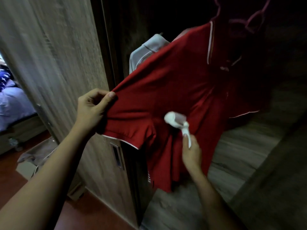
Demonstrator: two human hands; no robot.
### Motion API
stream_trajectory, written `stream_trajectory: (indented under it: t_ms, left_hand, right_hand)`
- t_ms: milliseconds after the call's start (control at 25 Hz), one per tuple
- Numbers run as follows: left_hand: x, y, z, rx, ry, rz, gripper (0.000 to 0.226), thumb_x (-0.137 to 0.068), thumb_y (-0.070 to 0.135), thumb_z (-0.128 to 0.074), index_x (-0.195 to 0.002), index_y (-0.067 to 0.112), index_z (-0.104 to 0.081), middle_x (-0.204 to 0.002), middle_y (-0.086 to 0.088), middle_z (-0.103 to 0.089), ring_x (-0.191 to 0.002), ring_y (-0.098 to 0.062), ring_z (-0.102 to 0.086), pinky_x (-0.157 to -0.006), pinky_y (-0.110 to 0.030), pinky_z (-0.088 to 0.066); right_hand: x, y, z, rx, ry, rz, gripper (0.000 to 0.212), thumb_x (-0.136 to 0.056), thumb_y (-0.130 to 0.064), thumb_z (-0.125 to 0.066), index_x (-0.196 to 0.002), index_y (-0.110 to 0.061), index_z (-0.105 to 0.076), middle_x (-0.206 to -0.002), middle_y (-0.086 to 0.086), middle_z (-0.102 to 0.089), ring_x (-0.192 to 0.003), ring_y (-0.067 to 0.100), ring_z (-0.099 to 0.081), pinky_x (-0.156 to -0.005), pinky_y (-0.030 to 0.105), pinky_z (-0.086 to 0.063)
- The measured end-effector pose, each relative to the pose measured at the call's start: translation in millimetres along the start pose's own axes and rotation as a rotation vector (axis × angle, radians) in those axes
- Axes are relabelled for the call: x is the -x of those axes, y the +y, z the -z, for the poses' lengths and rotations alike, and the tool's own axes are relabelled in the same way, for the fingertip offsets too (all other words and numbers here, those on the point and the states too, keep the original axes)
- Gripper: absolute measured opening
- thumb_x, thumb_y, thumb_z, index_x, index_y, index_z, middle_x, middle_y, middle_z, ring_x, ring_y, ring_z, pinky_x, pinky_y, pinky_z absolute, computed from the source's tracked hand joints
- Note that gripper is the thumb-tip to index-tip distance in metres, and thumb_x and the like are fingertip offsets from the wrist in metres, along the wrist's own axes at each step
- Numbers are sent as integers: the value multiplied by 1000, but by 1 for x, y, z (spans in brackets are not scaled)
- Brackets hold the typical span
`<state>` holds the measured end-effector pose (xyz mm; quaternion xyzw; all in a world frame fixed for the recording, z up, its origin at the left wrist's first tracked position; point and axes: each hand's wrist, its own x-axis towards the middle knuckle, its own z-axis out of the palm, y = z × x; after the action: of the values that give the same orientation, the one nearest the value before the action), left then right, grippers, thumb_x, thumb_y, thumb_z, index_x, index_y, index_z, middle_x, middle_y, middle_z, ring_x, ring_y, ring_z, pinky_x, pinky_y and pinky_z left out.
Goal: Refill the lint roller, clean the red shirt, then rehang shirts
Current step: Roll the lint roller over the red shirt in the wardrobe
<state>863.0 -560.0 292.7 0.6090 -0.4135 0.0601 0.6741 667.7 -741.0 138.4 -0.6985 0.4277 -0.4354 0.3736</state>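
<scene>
Looking through the head camera, I see the red shirt [174, 90] hanging in the open wardrobe, its white-trimmed collar up in the dark near a pink hanger [255, 19]. My left hand [93, 107] pinches the cloth at the top of the near sleeve between thumb and curled fingers. The sleeve is stretched out to the left, toward the wardrobe door [58, 63], and its white-edged cuff hangs below my wrist.

My right hand [191, 153] is wrapped around the white handle of the lint roller [176, 121], with the fingers closed on it. The roll end points up and left and lies on the shirt's front, just right of the sleeve seam. Motion blur keeps me from being sure that it presses on the cloth.

A grey shirt [149, 48] hangs behind the red one, showing past its shoulder on the left. The red shirt's hem hangs above the pale wooden bottom of the wardrobe [232, 146].

A recessed handle [118, 156] is set in the door's edge, below the sleeve. Past the door on the far left are a bed [11, 103] with blue bedding and the reddish floor [93, 213].
</scene>
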Motion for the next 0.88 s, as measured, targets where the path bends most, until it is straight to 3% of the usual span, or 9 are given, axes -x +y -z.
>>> stream_trajectory:
  t_ms: [160,240,360,480,640,760,880]
  left_hand:
    - [1,0,0,-13,11,-15,28,-85,16,-65,-66,37,-69,-62,23,-68,-58,9,-58,-59,-8,-46]
    - [2,1,-1,-16,12,-15,30,-85,15,-64,-66,38,-70,-62,24,-68,-58,9,-58,-59,-8,-46]
    - [2,3,-2,-24,27,-11,32,-85,14,-64,-65,38,-70,-61,24,-67,-57,10,-57,-59,-7,-46]
    - [3,5,-2,-29,29,-17,33,-86,12,-63,-64,36,-69,-60,24,-67,-56,10,-57,-57,-6,-45]
    - [2,4,-4,-55,32,-25,26,-86,11,-62,-69,30,-68,-58,25,-66,-54,10,-57,-56,-5,-44]
    - [3,0,-3,-79,32,-27,7,-86,12,-61,-80,12,-65,-60,26,-66,-55,10,-57,-56,-5,-44]
    - [4,0,-3,-78,40,-28,16,-87,12,-61,-76,24,-62,-60,28,-66,-55,11,-57,-57,-4,-45]
  right_hand:
    - [-82,-42,53,-80,271,76,35,-99,-24,-38,-99,2,-63,-97,26,-66,-84,29,-59,-61,21,-26]
    - [-102,-46,66,-91,287,61,38,-100,-26,-36,-100,1,-62,-98,24,-66,-81,21,-54,-60,20,-26]
    - [-70,-25,43,-13,107,69,32,-99,-23,-39,-94,1,-60,-89,24,-64,-78,29,-58,-59,26,-25]
    - [-16,7,13,7,-130,0,31,-98,-28,-39,-88,-7,-58,-75,9,-59,-76,32,-60,-58,29,-28]
    - [-68,0,35,-55,114,-21,36,-100,-22,-37,-90,3,-61,-83,21,-62,-83,34,-59,-60,27,-24]
    - [-144,-28,74,-99,310,-11,43,-101,-29,-31,-100,2,-60,-99,22,-63,-90,31,-57,-64,23,-27]
    - [-175,-29,90,-56,277,-15,45,-100,-34,-29,-109,0,-58,-96,13,-59,-86,22,-52,-63,22,-27]
